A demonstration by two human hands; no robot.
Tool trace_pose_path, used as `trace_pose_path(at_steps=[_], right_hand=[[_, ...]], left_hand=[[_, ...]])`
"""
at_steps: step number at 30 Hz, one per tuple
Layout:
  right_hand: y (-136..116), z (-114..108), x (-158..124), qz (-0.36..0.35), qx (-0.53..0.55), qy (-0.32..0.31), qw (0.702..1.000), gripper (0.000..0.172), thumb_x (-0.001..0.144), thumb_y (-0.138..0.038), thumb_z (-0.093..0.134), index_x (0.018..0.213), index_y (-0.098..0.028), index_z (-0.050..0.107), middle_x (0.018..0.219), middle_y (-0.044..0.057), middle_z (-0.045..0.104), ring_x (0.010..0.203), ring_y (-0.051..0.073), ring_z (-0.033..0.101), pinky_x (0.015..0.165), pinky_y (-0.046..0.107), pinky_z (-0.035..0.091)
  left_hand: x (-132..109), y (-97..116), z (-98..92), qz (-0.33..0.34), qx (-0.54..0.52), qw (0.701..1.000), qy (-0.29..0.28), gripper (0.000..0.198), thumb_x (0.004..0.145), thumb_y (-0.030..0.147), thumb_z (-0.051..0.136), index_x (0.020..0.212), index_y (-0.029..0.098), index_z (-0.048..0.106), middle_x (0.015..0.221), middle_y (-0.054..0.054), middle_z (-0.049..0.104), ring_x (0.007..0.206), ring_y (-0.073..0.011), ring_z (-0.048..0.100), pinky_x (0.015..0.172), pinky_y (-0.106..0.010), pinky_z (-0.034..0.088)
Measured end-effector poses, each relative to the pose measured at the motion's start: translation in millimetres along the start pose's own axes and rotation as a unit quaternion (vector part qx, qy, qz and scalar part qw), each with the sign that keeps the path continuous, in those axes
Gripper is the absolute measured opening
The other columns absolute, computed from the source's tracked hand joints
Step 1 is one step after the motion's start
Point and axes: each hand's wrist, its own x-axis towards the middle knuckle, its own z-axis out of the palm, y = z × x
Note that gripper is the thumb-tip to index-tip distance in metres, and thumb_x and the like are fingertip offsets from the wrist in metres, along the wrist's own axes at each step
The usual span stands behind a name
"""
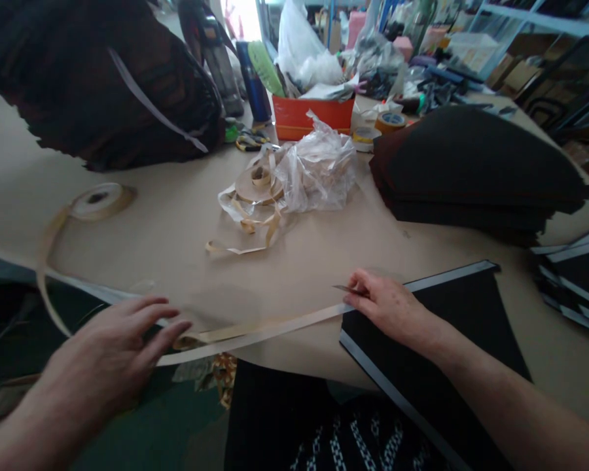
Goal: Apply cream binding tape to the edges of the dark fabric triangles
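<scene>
My right hand [385, 304] is closed on a small thin blade [344, 288], whose dark pointed tip sticks out to the left; its handle, if any, is hidden. Under these fingers lies the top left corner of a black sheet [464, 327] with pale strips along its top and left edges. From that corner a pale tape strip [275, 337] runs left along the table's front edge to my left hand [127, 340]. The left fingers are apart and hover over the strip, with no visible grip on it. A tape roll [98, 201] lies farther left, its loose end curling down past the edge.
Mid-table sit another tape roll [259, 183] and a crumpled clear plastic bag [319, 167]. Dark stacked pieces [476, 163] stand at right, a large dark bundle [103, 85] at left. Behind are a red box [314, 116], pliers [252, 140] and a blue tumbler [256, 85].
</scene>
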Motion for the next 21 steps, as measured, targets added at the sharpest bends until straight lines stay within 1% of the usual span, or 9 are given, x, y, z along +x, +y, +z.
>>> trace_pose_path(at_steps=[1,4,6,9,11,13,15,18,21], right_hand=[[0.1,-4.2,-2.5,-0.004,0.030,-0.002,1.000,0.016,0.090,-0.035,0.046,0.088,-0.021,0.053,0.072,0.000,0.060,0.064,0.014,0.053,0.059,0.027,0.033],[0.3,-15.7,-12.7,-0.007,0.086,0.010,0.996,0.022,0.095,-0.032,0.034,0.086,-0.020,0.050,0.066,-0.002,0.055,0.062,0.012,0.051,0.060,0.026,0.035],[-1.0,-19.9,-19.8,-0.022,0.107,0.017,0.994,0.022,0.093,-0.029,0.036,0.081,-0.019,0.052,0.067,-0.002,0.053,0.063,0.012,0.050,0.061,0.026,0.037],[-4.2,-18.7,-27.6,-0.052,0.135,0.032,0.989,0.021,0.088,-0.028,0.046,0.075,-0.018,0.059,0.073,0.000,0.055,0.068,0.012,0.050,0.064,0.025,0.038],[-5.3,-13.4,-29.8,-0.028,0.149,0.015,0.988,0.021,0.086,-0.028,0.049,0.073,-0.017,0.062,0.070,0.000,0.056,0.064,0.011,0.049,0.060,0.024,0.037],[-4.6,-5.1,-29.9,0.010,0.159,-0.009,0.987,0.020,0.084,-0.028,0.050,0.075,-0.017,0.063,0.063,-0.002,0.054,0.058,0.010,0.047,0.055,0.023,0.035],[-2.3,4.7,-28.5,0.030,0.171,-0.012,0.985,0.018,0.081,-0.026,0.051,0.089,-0.017,0.065,0.060,-0.003,0.053,0.054,0.010,0.046,0.052,0.023,0.034],[1.1,17.3,-26.4,0.045,0.176,0.004,0.983,0.042,0.078,-0.022,0.053,0.119,-0.014,0.058,0.058,-0.004,0.054,0.051,0.010,0.046,0.051,0.022,0.035],[1.2,23.4,-26.7,0.036,0.148,0.019,0.988,0.046,0.079,-0.022,0.051,0.124,-0.013,0.056,0.059,-0.003,0.056,0.052,0.010,0.048,0.052,0.023,0.037]], left_hand=[[2.7,21.1,4.3,0.021,-0.018,1.000,-0.009,0.045,0.083,0.055,0.045,0.091,0.018,0.069,0.108,-0.008,0.064,0.098,-0.0231,0.057,0.091,-0.039,0.042],[11.0,87.9,25.6,0.126,-0.092,0.988,-0.019,0.031,0.088,0.041,0.045,0.089,0.019,0.067,0.102,-0.008,0.065,0.094,-0.0207,0.059,0.086,-0.034,0.046],[17.2,127.8,40.4,0.181,-0.063,0.980,-0.051,0.022,0.089,0.032,0.047,0.090,0.018,0.065,0.099,-0.008,0.065,0.094,-0.0214,0.058,0.085,-0.035,0.046],[25.6,169.3,53.9,0.191,0.008,0.978,-0.082,0.016,0.087,0.026,0.050,0.085,0.017,0.062,0.088,-0.009,0.065,0.083,-0.0228,0.059,0.077,-0.037,0.048],[30.2,183.3,56.6,0.184,0.024,0.979,-0.084,0.015,0.086,0.021,0.047,0.086,0.015,0.061,0.085,-0.010,0.064,0.078,-0.0233,0.060,0.072,-0.037,0.048],[34.4,189.0,56.2,0.174,0.032,0.980,-0.088,0.017,0.086,0.019,0.045,0.086,0.014,0.061,0.080,-0.011,0.065,0.075,-0.0235,0.061,0.068,-0.036,0.047],[38.9,190.0,54.7,0.163,0.039,0.980,-0.103,0.017,0.085,0.021,0.047,0.085,0.014,0.062,0.075,-0.010,0.066,0.070,-0.0231,0.063,0.063,-0.034,0.046],[46.0,188.8,52.6,0.155,0.045,0.978,-0.129,0.017,0.082,0.024,0.051,0.079,0.015,0.065,0.069,-0.010,0.067,0.065,-0.0216,0.063,0.058,-0.030,0.044],[52.0,187.8,50.0,0.154,0.045,0.976,-0.146,0.021,0.081,0.028,0.052,0.075,0.015,0.068,0.066,-0.011,0.066,0.066,-0.0222,0.064,0.057,-0.029,0.044]])
